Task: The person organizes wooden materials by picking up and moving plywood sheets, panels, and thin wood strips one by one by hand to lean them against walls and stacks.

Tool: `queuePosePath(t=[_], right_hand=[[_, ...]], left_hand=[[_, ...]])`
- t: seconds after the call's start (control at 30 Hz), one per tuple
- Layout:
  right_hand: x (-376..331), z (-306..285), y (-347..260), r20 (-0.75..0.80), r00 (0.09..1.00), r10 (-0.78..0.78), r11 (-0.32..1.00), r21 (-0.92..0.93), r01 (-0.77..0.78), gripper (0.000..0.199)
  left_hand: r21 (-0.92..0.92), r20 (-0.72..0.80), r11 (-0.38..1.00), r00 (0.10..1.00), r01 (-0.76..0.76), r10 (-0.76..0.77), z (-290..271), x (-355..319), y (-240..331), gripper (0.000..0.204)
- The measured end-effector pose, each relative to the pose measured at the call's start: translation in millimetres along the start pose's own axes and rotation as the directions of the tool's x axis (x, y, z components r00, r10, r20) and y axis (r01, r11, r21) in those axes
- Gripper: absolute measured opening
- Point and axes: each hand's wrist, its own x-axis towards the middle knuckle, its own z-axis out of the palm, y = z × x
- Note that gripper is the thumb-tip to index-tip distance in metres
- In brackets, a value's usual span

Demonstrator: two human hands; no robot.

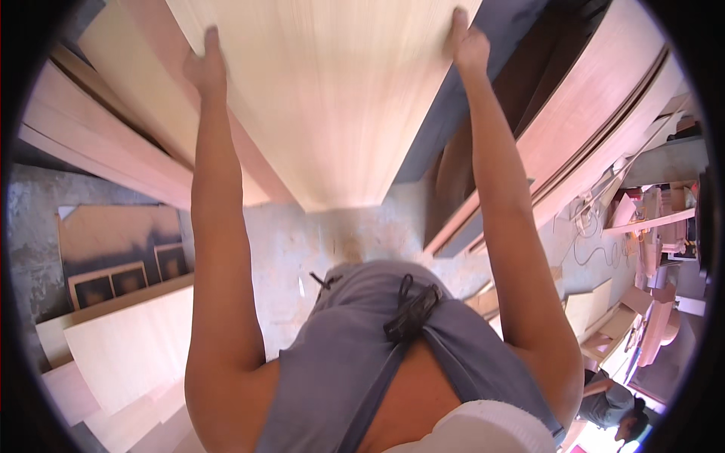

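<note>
A wide, pale wooden board [332,98] stands upright in front of me, its lower end near the floor. My left hand [208,64] grips its left edge, thumb lying along the face and the fingers hidden behind. On the opposite edge, my right hand [470,45] holds on the same way, thumb up and fingers mostly out of sight. Both arms are stretched forward. Behind the board, to the left, lean more pinkish and pale panels [136,68]; a dark grey panel [434,140] shows behind its right edge.
Stacked pinkish boards [581,98] lean at the right. Pale panels [136,340] and a brown board with dark stains [113,234] lie at the left. Cables [593,234] trail over the concrete floor [287,264]. Another person [608,400] is at the far lower right, near piled wood pieces.
</note>
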Motion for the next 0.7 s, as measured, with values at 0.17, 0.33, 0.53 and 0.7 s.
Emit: queuePosePath(t=[0.17, 0.33, 0.53, 0.7], right_hand=[[11, -7, -11, 0.201, 0.974, 0.101, 0.968, -0.245, -0.05, 0.084], [7, -9, -14, 0.313, 0.938, 0.146, 0.967, -0.246, -0.068, 0.086], [9, 5, -27, 0.305, 0.897, 0.319, 0.943, -0.197, -0.268, 0.083], [-3, -16, -32, 0.37, 0.871, 0.323, 0.946, -0.1, -0.308, 0.081]], left_hand=[[0.222, -0.006, 0.969, 0.994, 0.106, -0.107, 11, -4, -16, 0.045], [0.2, -0.15, 0.966, 0.979, 0.167, -0.138, 12, -34, -7, 0.081], [0.556, 0.009, 0.817, 0.985, -0.15, 0.175, 34, -51, -13, 0.114], [0.462, 0.054, 0.847, 0.962, -0.261, 0.267, 29, -46, -8, 0.111]])
